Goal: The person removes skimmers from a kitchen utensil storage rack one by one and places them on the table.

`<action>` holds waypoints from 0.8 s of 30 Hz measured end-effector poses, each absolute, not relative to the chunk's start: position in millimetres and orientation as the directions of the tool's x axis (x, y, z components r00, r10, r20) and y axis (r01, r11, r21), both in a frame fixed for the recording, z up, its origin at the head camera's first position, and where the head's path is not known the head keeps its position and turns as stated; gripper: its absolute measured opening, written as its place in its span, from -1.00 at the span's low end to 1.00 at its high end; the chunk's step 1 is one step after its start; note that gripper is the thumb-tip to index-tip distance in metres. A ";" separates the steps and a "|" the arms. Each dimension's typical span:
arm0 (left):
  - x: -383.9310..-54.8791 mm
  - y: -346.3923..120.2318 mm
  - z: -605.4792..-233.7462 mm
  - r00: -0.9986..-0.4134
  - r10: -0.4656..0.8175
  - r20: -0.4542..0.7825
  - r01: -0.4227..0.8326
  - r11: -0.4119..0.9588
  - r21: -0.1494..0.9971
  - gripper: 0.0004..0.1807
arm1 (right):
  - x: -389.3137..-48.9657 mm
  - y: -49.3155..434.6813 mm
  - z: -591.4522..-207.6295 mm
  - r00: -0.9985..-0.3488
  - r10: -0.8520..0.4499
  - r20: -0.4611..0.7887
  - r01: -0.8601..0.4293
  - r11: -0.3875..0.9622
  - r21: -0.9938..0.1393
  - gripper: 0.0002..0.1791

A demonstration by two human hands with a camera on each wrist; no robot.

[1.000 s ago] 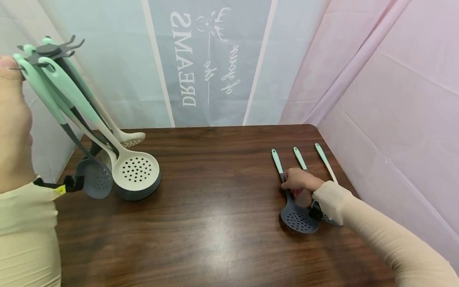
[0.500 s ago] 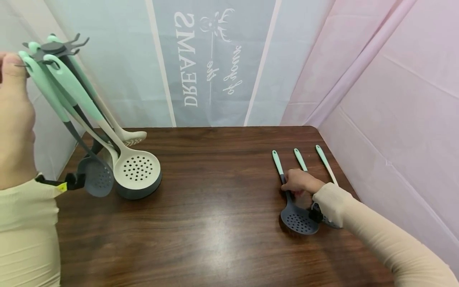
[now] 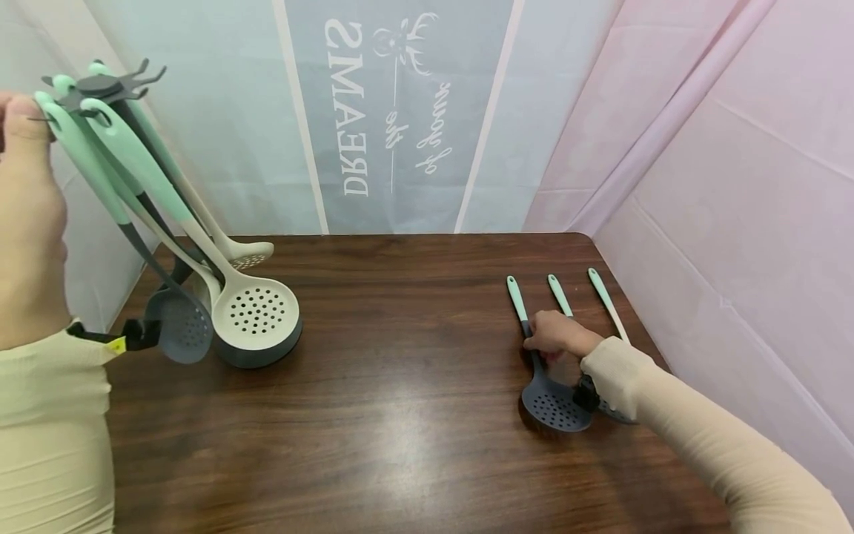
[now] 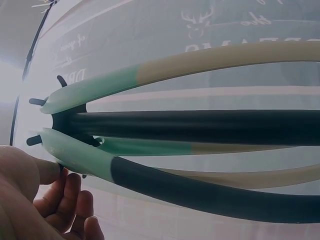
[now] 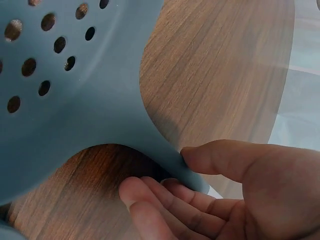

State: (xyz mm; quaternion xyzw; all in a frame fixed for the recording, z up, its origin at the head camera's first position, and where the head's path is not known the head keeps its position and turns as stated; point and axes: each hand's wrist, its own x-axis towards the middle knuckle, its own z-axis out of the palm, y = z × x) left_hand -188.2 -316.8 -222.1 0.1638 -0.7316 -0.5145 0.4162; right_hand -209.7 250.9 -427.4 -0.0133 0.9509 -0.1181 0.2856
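Note:
At the left of the head view my left hand is up at the top of a dark utensil rack with curved hooks. In the left wrist view, its thumb and index finger pinch one dark hook tip beside a mint handle. A cream skimmer and a grey perforated one hang there among other utensils. Over at the right, my right hand pinches the neck of a dark grey skimmer lying on the table. The right wrist view shows thumb and fingers on opposite sides of its neck.
Two more mint-handled utensils lie right of the held skimmer: one handle partly covered by my hand, another with a cream shaft. The rack's round base stands on the brown table. Cloth walls enclose the back and sides.
Over the last second the rack and left hand have shifted slightly rightward in the head view, along with the background. My right hand stays at the skimmer, which has barely moved.

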 end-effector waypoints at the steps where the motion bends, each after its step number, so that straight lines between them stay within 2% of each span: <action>1: -188.3 -317.0 -222.3 -0.601 -0.668 0.439 0.187 0.416 0.890 -0.81 | -210.1 250.7 -427.3 -0.837 -0.092 -0.540 0.038 0.974 -0.225 -0.67; 9: -191.3 -320.3 -226.7 -0.592 -0.633 0.498 0.210 0.476 0.854 -0.73 | -210.6 250.5 -424.0 -0.839 -0.119 -0.531 -0.024 0.983 -0.182 -0.67; 16: -195.6 -326.6 -229.6 -0.589 -0.643 0.489 0.185 0.481 0.857 -0.70 | -210.1 253.3 -413.3 -0.880 -0.143 -0.453 -0.056 0.978 -0.200 -0.62; 20: -192.2 -323.9 -227.2 -0.601 -0.646 0.471 0.172 0.470 0.865 -0.72 | -212.4 251.5 -399.6 -0.884 -0.147 -0.443 -0.055 0.975 -0.215 -0.68; 24: -186.7 -317.5 -222.3 -0.603 -0.645 0.469 0.175 0.466 0.867 -0.83 | -218.2 246.0 -383.6 -0.890 -0.153 -0.429 -0.059 0.973 -0.225 -0.65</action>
